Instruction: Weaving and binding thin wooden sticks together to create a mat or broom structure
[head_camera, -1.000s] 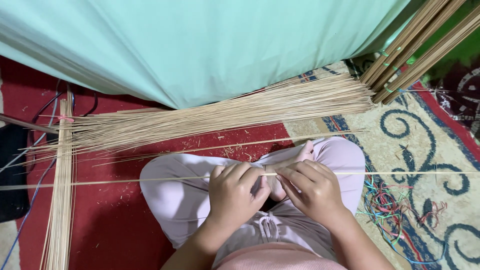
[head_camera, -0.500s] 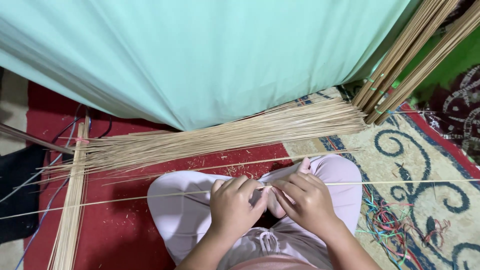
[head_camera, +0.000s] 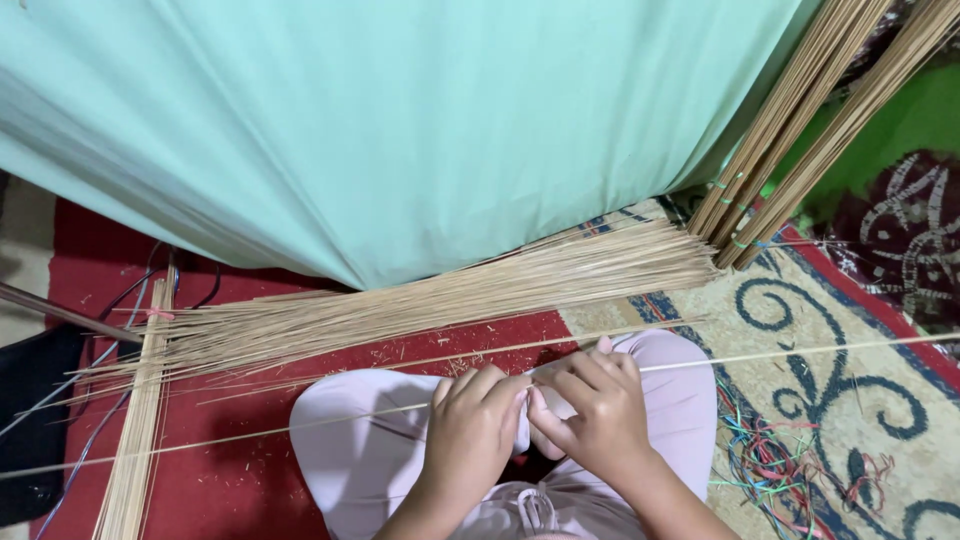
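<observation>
Left hand (head_camera: 470, 430) and right hand (head_camera: 590, 415), fingers curled, pinching one thin bamboo stick (head_camera: 300, 427) over lap; stick pile (head_camera: 420, 305) beyond knees.

Long thin bamboo stick (head_camera: 780, 355), pale tan, approx. straight. Lies nearly level across lap, slight rise twd right end. Pinched mid-length btwn left hand (head_camera: 470, 430) and right hand (head_camera: 590, 415), fingers curled, hands touching. Both ends reach out well past knees over carpet.

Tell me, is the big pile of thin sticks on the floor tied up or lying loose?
Loose: the stick pile fans out flat across the red mat, no tie visible on it.
</observation>
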